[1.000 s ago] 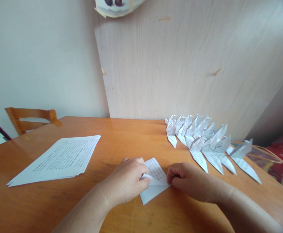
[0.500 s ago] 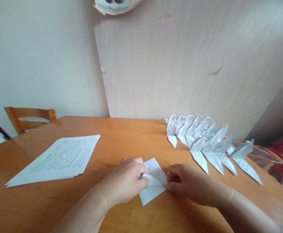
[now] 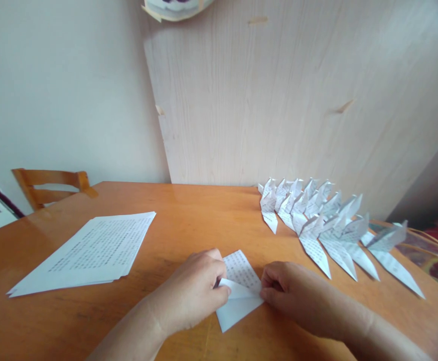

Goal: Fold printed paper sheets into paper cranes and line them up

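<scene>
Hardly anything is shifting since 0.5 s ago except the whole view, slightly. Between 2 bare hands, a folded, partly printed white paper sheet (image 3: 241, 273) is lying on the glossy orange-brown wooden table (image 3: 188, 215), 1 corner pointing at the pale wood-grain board (image 3: 264, 120), 1 towards the person, its visible long axis running between them. The left hand (image 3: 196, 283), nearly closed, is pinching a raised white flap (image 3: 229, 287); the right hand (image 3: 294, 288), curled, is touching the right corner, though I can't tell whether it's gripping. Tabletop is stretching from sheet to board. Left, a flat stack of printed white paper (image 3: 98, 250) is sitting apart; right, rows of pointed white paper folds (image 3: 331, 243) are crowding that side.
</scene>
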Available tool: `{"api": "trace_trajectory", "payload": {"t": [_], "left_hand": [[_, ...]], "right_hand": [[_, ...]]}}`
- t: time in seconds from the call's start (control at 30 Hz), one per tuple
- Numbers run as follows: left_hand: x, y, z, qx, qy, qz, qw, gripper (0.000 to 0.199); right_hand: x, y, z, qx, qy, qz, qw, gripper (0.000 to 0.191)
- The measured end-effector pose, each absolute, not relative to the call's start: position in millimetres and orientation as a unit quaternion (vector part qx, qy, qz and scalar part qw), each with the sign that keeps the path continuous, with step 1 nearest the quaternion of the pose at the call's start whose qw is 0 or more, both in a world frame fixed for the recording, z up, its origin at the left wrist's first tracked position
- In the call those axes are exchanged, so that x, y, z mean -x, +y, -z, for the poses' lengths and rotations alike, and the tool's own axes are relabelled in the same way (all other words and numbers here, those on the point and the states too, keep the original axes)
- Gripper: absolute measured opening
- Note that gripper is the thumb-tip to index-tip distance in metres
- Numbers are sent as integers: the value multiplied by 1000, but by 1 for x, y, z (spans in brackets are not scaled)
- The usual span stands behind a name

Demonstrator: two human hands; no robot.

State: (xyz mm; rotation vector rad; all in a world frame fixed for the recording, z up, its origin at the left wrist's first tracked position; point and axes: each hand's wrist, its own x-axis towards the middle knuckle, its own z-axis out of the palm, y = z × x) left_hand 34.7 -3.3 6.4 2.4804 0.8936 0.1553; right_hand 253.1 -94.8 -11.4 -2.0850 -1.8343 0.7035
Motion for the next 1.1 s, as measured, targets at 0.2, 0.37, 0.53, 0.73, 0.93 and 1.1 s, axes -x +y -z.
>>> {"api": "trace_trajectory", "payload": {"t": [0.2,0.37,0.53,0.73,0.93,1.1], "left_hand": [[-32,-4,-13,-899,338,-46,274,9],[-31,-5,-12,-888,350,-41,295,10],[-30,-4,-11,-877,360,-44,316,13],[-31,-2,-15,-873,359,-44,329,16],[-33,-1,-13,-869,360,-42,336,16],[-34,0,-12,-865,370,-32,338,14]], "right_hand": [[-250,-94,14,737,-622,-238,122,9],[-250,-94,20,739,-622,-230,118,8],[-253,-92,22,732,-629,-242,101,8],[-253,-92,20,733,-631,-242,77,9],[-253,-92,23,728,-644,-227,70,11],[-251,-92,24,726,-648,-219,76,12]]}}
